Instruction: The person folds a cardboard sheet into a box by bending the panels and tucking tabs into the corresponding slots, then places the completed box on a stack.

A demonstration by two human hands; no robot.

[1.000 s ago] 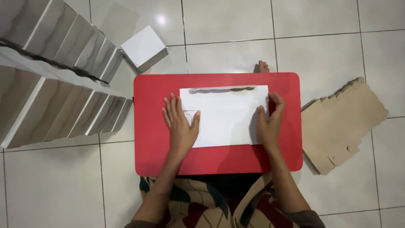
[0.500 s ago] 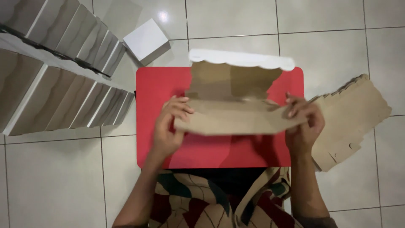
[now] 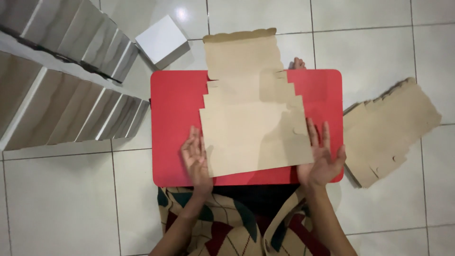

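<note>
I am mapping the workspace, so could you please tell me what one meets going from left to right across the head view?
Rows of folded boxes → left hand → unfolded brown cardboard box blank on the red table → right hand → stack of flat cardboard blanks.

1. Setting: a home floor used as a small box-folding workstation.
2. Evidence: a low red table (image 3: 175,118) stands on glossy white floor tiles (image 3: 57,204); the person sits at its near edge in patterned clothing.
3. Left of the table: rows of folded boxes (image 3: 71,71), stacked on edge.
4. Right of the table: a stack of flat brown cardboard blanks (image 3: 393,128) lies on the tiles.
</note>
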